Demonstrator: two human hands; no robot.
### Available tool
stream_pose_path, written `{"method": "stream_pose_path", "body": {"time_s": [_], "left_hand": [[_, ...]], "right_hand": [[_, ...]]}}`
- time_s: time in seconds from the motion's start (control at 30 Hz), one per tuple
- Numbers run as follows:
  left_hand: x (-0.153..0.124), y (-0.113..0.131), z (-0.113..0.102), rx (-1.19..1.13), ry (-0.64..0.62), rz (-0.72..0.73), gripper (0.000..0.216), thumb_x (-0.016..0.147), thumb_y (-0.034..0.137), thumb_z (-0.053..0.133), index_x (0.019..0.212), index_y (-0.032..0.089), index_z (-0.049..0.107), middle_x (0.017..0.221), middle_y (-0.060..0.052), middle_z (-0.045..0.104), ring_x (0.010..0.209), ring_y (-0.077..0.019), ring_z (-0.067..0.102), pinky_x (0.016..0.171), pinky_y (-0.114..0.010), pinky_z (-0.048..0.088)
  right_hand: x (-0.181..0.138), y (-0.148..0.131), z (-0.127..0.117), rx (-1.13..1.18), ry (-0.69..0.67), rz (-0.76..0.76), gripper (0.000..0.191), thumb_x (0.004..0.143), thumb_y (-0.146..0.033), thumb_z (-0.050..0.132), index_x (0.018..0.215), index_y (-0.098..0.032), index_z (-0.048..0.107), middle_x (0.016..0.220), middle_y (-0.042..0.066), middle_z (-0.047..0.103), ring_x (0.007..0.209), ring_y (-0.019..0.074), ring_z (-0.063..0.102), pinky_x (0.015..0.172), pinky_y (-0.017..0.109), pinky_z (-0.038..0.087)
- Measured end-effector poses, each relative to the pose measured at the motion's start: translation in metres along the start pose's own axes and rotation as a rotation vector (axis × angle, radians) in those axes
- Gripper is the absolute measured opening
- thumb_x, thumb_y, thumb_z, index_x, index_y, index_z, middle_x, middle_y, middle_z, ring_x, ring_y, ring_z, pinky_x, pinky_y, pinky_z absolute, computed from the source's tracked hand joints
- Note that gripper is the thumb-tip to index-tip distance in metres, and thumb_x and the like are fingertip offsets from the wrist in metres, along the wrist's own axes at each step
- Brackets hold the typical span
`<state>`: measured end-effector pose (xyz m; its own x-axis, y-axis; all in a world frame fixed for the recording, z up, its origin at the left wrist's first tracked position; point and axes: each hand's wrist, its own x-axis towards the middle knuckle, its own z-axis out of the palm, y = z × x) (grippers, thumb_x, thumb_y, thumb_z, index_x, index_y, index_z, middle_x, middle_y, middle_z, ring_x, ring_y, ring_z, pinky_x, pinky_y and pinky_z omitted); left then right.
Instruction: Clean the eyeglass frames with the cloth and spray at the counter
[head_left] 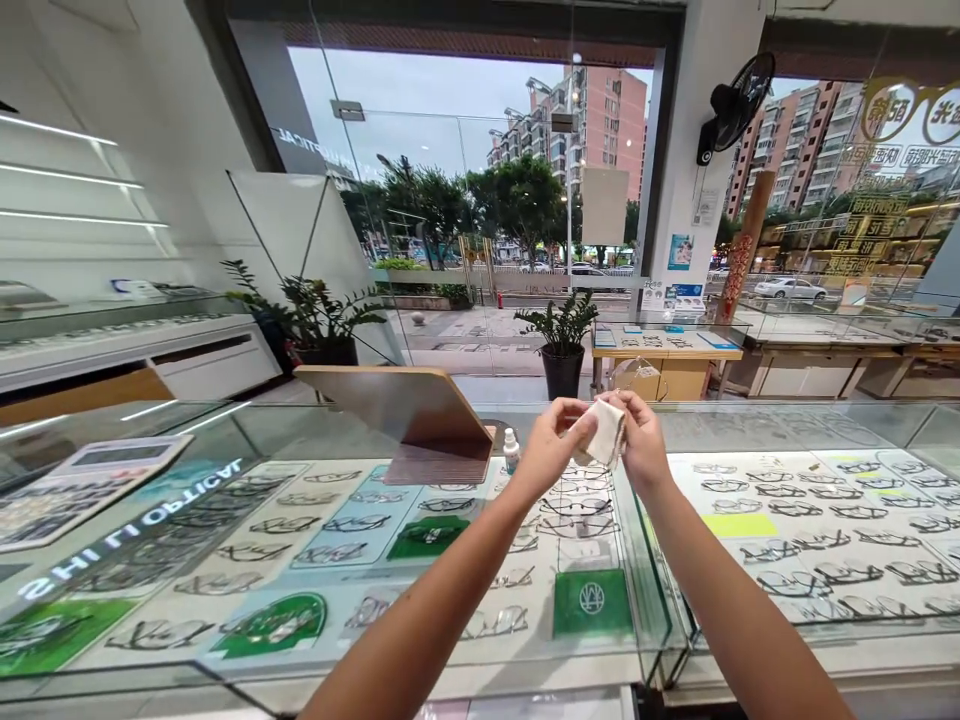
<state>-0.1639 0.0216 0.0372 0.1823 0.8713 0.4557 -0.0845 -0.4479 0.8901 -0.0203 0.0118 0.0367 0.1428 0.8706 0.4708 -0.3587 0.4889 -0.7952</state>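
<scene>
Above the display case (pixel 592 660), a pale cloth (pixel 606 435) is pinched by left hand (pixel 559 440) and right hand (pixel 643 445), apparently with thin-rimmed glasses (pixel 639 372); wiping seems in hand; light pressure is called for next.

Folded cream cloth (pixel 604 438): matt, soft-looking. Long clear-glass display counter (pixel 652 585): smooth, glossy. Small white bottle (pixel 511 453): plastic-looking. Rectangular tan-edged panel (pixel 382 402): glossy face, wood-look edge.

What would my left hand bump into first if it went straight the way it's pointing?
Your left hand already touches the white cloth, so that comes first. Just past it, probably your right hand, though depth is hard to judge from one picture.
</scene>
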Motion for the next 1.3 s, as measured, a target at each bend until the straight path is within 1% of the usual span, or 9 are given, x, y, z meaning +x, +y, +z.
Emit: {"method": "stream_pose_path", "body": {"time_s": [0.1, 0.23, 0.33, 0.53, 0.83, 0.9, 1.0, 1.1, 1.3], "left_hand": [[-0.004, -0.011, -0.006, -0.052, -0.131, -0.133, 0.057, 0.071, 0.069, 0.080, 0.087, 0.016, 0.068, 0.075, 0.000, 0.063, 0.066, -0.0125, 0.054, 0.060, -0.024, 0.042], [-0.013, -0.018, -0.011, -0.219, -0.280, -0.279, 0.066, 0.063, 0.073, 0.084, 0.080, 0.013, 0.065, 0.065, 0.003, 0.054, 0.057, -0.0081, 0.044, 0.055, -0.022, 0.031], [-0.022, -0.022, -0.011, -0.395, -0.309, -0.342, 0.060, 0.064, 0.065, 0.089, 0.078, 0.012, 0.065, 0.061, 0.005, 0.051, 0.054, -0.0059, 0.040, 0.055, -0.021, 0.028], [-0.029, -0.026, -0.007, -0.625, -0.303, -0.452, 0.056, 0.061, 0.051, 0.097, 0.091, 0.012, 0.069, 0.068, 0.002, 0.060, 0.058, -0.0075, 0.049, 0.056, -0.020, 0.033], [-0.030, -0.034, -0.004, -0.431, -0.304, -0.370, 0.063, 0.069, 0.072, 0.082, 0.082, 0.012, 0.067, 0.064, 0.002, 0.059, 0.060, -0.0096, 0.051, 0.060, -0.023, 0.036], [-0.031, -0.035, -0.004, -0.427, -0.306, -0.374, 0.062, 0.067, 0.068, 0.086, 0.083, 0.011, 0.068, 0.067, 0.000, 0.062, 0.061, -0.0098, 0.053, 0.060, -0.023, 0.038], [-0.033, -0.034, -0.003, -0.446, -0.295, -0.388, 0.064, 0.062, 0.057, 0.094, 0.099, 0.011, 0.070, 0.082, -0.004, 0.071, 0.071, -0.0133, 0.063, 0.069, -0.025, 0.046], [-0.036, -0.029, 0.001, -0.438, -0.190, -0.338, 0.073, 0.060, 0.051, 0.097, 0.115, 0.013, 0.068, 0.092, -0.005, 0.073, 0.079, -0.0153, 0.066, 0.074, -0.026, 0.049], [-0.041, -0.023, 0.009, -0.285, -0.048, -0.212, 0.062, 0.069, 0.066, 0.085, 0.098, 0.013, 0.067, 0.063, 0.005, 0.058, 0.054, -0.0078, 0.047, 0.052, -0.021, 0.035]], "right_hand": [[-0.010, 0.003, 0.003, -0.055, -0.052, 0.001, 0.034, 0.075, -0.059, 0.084, 0.081, -0.026, 0.074, 0.095, 0.003, 0.076, 0.088, 0.0202, 0.068, 0.083, 0.032, 0.055], [-0.020, 0.008, 0.000, -0.089, -0.142, 0.073, 0.034, 0.076, -0.059, 0.083, 0.082, -0.026, 0.076, 0.096, 0.003, 0.076, 0.092, 0.0212, 0.068, 0.089, 0.034, 0.053], [-0.025, 0.012, -0.003, -0.076, -0.189, 0.140, 0.034, 0.077, -0.059, 0.083, 0.082, -0.026, 0.077, 0.099, 0.003, 0.076, 0.099, 0.0216, 0.068, 0.094, 0.034, 0.051], [-0.026, 0.015, -0.007, 0.035, -0.214, 0.243, 0.032, 0.074, -0.057, 0.086, 0.080, -0.026, 0.077, 0.105, 0.003, 0.077, 0.105, 0.0227, 0.067, 0.095, 0.034, 0.050], [-0.024, 0.017, -0.007, 0.066, -0.209, 0.265, 0.032, 0.074, -0.054, 0.086, 0.078, -0.024, 0.077, 0.102, 0.004, 0.077, 0.102, 0.0211, 0.067, 0.094, 0.032, 0.051], [-0.024, 0.020, -0.008, 0.095, -0.201, 0.291, 0.031, 0.074, -0.053, 0.086, 0.077, -0.024, 0.076, 0.101, 0.003, 0.078, 0.094, 0.0193, 0.067, 0.089, 0.031, 0.053], [-0.024, 0.024, -0.009, 0.142, -0.172, 0.321, 0.029, 0.073, -0.051, 0.087, 0.076, -0.025, 0.076, 0.098, 0.001, 0.079, 0.086, 0.0172, 0.067, 0.083, 0.030, 0.053], [-0.027, 0.024, -0.006, 0.144, -0.141, 0.350, 0.028, 0.071, -0.051, 0.087, 0.078, -0.025, 0.078, 0.102, 0.001, 0.081, 0.086, 0.0178, 0.068, 0.083, 0.030, 0.054], [-0.034, 0.016, 0.004, 0.118, -0.194, 0.318, 0.025, 0.074, -0.049, 0.084, 0.083, -0.025, 0.084, 0.111, 0.005, 0.082, 0.107, 0.0261, 0.071, 0.102, 0.039, 0.052]]}}
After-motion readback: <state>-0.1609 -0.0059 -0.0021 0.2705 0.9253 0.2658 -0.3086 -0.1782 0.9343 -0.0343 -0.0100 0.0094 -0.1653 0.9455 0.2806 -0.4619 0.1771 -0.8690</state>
